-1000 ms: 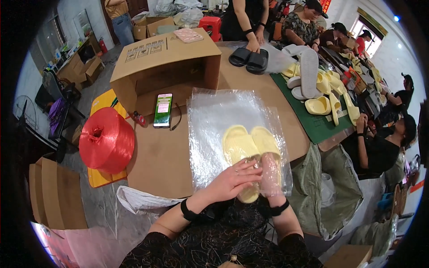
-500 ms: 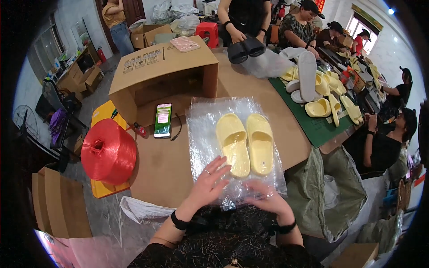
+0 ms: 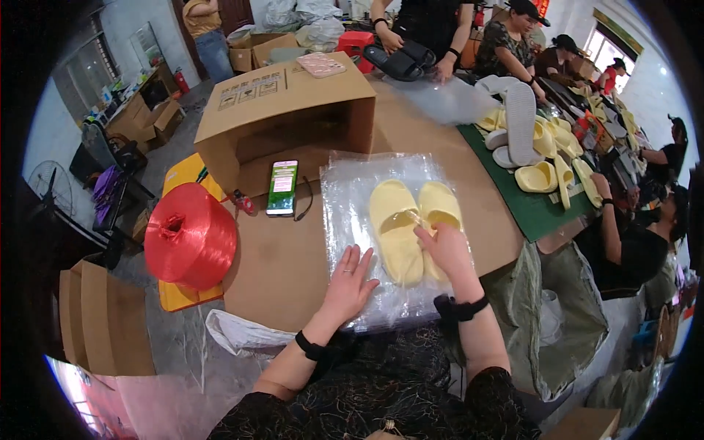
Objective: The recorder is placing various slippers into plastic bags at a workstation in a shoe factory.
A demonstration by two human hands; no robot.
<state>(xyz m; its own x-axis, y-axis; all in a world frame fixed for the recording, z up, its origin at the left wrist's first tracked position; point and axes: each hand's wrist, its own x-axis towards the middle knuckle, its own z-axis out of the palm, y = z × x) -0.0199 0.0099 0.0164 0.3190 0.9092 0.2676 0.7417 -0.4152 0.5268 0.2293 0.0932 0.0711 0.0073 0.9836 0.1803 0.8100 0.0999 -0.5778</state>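
Note:
A pair of pale yellow slippers (image 3: 398,253) lies side by side, toes pointing away from me, on clear plastic bags (image 3: 345,198). I cannot tell whether the top film covers the whole pair. My left hand (image 3: 350,287) rests flat and open on the plastic, left of the slippers' heels. Over the right slipper, my right hand (image 3: 446,249) has its fingers pinched together near the straps. A shiny fold of clear film shows at those fingertips. That hand hides part of the right slipper's footbed.
An open cardboard box (image 3: 286,106) lies on its side beyond a phone (image 3: 282,188). Left stands a red twine roll (image 3: 192,238). Yellow slippers cover a green board (image 3: 506,187) at right. Across the table, a person holds black slippers (image 3: 400,60). A green sack (image 3: 546,323) hangs at right.
My right hand has moved up from the bag's near edge onto the right slipper and closed there. My left hand stays open beside the slippers. The person opposite has shifted the black slippers.

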